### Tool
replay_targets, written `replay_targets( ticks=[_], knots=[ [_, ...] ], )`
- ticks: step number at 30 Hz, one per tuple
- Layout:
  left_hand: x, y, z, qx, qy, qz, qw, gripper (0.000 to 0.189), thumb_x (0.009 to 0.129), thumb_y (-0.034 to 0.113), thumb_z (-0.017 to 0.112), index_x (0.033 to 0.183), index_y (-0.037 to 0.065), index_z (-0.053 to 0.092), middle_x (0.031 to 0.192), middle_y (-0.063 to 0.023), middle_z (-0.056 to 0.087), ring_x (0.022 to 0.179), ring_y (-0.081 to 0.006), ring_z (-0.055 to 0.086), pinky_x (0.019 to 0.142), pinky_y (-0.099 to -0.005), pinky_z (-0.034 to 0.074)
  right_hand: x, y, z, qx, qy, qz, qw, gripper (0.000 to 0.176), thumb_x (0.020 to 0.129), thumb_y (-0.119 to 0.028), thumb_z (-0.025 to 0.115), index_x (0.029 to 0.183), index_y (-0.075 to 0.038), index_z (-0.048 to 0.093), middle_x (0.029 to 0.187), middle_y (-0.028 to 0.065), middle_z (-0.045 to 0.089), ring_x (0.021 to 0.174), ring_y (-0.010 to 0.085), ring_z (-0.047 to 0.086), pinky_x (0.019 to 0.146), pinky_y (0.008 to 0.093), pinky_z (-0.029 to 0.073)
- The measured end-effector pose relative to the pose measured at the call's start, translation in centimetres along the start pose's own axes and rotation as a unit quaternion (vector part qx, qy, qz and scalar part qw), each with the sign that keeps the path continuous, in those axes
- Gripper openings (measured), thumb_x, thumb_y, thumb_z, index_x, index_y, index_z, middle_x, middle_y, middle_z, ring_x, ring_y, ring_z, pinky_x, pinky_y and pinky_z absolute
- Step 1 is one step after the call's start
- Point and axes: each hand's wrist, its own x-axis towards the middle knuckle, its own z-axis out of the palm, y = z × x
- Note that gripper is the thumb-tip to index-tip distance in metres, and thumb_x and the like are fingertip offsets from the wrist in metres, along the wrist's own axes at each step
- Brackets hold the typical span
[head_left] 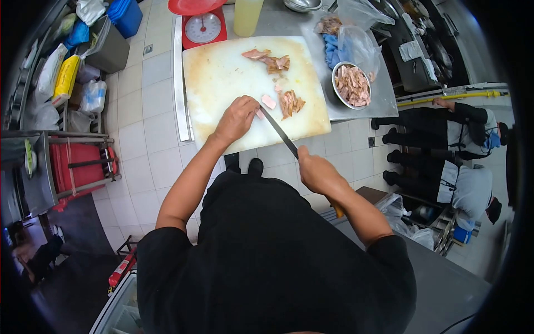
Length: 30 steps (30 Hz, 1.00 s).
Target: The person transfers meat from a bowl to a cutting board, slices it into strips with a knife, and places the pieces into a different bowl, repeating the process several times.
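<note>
My right hand (321,173) grips a long knife (282,133), its blade slanting up and left over the front of the white cutting board (214,78). My left hand (238,118) has its fingers bent down on a small piece of pink meat (260,113), right beside the blade's tip. Just right of the blade lies a pink chunk of meat (268,101), near a cluster of cut brown-edged meat strips (291,104). Larger brown meat pieces (276,63) rest farther back on the board. A metal bowl (338,98) heaped with cut meat stands to the right.
A red scale (221,30) and a container of yellow liquid (248,16) stand behind the board. Beyond the bowl lie a blue cloth (332,52) and clear plastic bags (359,47). Two people (445,131) (456,181) are at the right. Shelves with bags line the left.
</note>
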Motion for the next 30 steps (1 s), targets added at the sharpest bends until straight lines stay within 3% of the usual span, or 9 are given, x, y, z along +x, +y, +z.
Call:
replay_targets(
  ticks=[2,5,7,12,15,18,20,23,30],
  knots=[
    [-0.1,0.0,0.0,0.002,0.003,0.007,1.0,0.013,0.086,-0.001,0.066,0.099,0.001,0.065,0.099,-0.014,0.064,0.096,-0.0328,0.062,0.084,-0.0399,0.051,1.8,0.9,3.7,-0.009,0.025,-0.005,1.0,0.013,0.09,0.0,0.042,0.102,0.004,0.041,0.077,0.0334,0.064,0.074,0.0518,0.064,0.071,0.0601,0.05],
    [-0.2,0.0,0.0,-0.007,0.0,-0.01,1.0,0.014,0.086,-0.001,0.066,0.1,0.001,0.065,0.098,-0.014,0.063,0.096,-0.0327,0.062,0.083,-0.0394,0.051,2.9,1.2,4.1,-0.001,0.044,0.001,0.999,0.013,0.091,-0.001,0.043,0.103,0.004,0.041,0.077,0.0327,0.064,0.074,0.0513,0.064,0.071,0.0599,0.05],
    [-0.5,0.6,-0.2,-0.085,0.013,-0.08,0.993,0.014,0.086,-0.002,0.065,0.1,0.001,0.065,0.098,-0.0137,0.063,0.094,-0.0326,0.062,0.082,-0.0389,0.051,2.3,0.8,2.3,0.023,0.027,0.006,0.999,0.013,0.092,-0.003,0.044,0.103,0.003,0.041,0.078,0.0332,0.065,0.076,0.0512,0.065,0.072,0.0599,0.05],
    [-0.4,0.3,-0.4,-0.015,0.007,-0.017,1.0,0.013,0.087,-0.002,0.065,0.099,0.001,0.064,0.097,-0.0137,0.062,0.091,-0.0321,0.062,0.081,-0.0385,0.051,-0.2,-0.6,-0.9,-0.013,0.006,0.021,1.0,0.012,0.09,0.0,0.043,0.102,0.004,0.043,0.078,0.034,0.064,0.076,0.0513,0.065,0.072,0.0596,0.05],
    [-0.2,-0.3,-0.2,-0.004,0.005,0.001,1.0,0.013,0.086,-0.002,0.064,0.099,0.0,0.064,0.095,-0.0139,0.063,0.09,-0.0321,0.062,0.08,-0.039,0.051,0.4,0.2,0.7,-0.026,-0.019,0.019,0.999,0.013,0.089,0.001,0.043,0.102,0.004,0.043,0.078,0.0343,0.064,0.076,0.0516,0.065,0.072,0.0591,0.05],
    [-0.7,-0.4,0.1,-0.005,0.006,-0.003,1.0,0.013,0.086,-0.002,0.064,0.099,0.0,0.064,0.094,-0.0142,0.063,0.09,-0.0323,0.062,0.079,-0.0394,0.051,2.3,1.3,4.0,0.0,0.032,-0.013,0.999,0.014,0.089,0.001,0.043,0.102,0.004,0.042,0.079,0.0351,0.064,0.076,0.0517,0.065,0.072,0.0589,0.051],
    [-0.7,-0.3,-0.1,-0.007,0.012,-0.01,1.0,0.013,0.085,-0.003,0.064,0.098,0.0,0.064,0.093,-0.0143,0.063,0.091,-0.0325,0.062,0.079,-0.0396,0.051,3.1,2.3,5.2,0.015,0.07,-0.008,0.997,0.018,0.1,-0.014,0.044,0.104,0.003,0.041,0.072,0.0342,0.062,0.07,0.0535,0.061,0.067,0.0614,0.047],
    [-0.6,0.0,-0.3,-0.02,0.01,-0.038,0.999,0.013,0.085,-0.003,0.064,0.098,0.0,0.064,0.094,-0.014,0.063,0.091,-0.0324,0.062,0.08,-0.0393,0.051,0.9,-0.1,0.1,0.01,0.021,0.0,1.0,0.017,0.099,-0.012,0.042,0.104,0.004,0.042,0.079,0.0329,0.065,0.076,0.051,0.064,0.072,0.0603,0.049],
    [-0.7,-0.4,-0.1,-0.018,0.01,-0.015,1.0,0.012,0.085,-0.003,0.063,0.097,-0.001,0.064,0.095,-0.0153,0.063,0.092,-0.034,0.061,0.082,-0.0403,0.051,-0.1,-0.2,-1.6,0.009,-0.033,0.0,0.999,0.02,0.1,-0.014,0.042,0.103,0.005,0.042,0.079,0.0343,0.064,0.077,0.0519,0.064,0.074,0.0604,0.048]
  ],
)
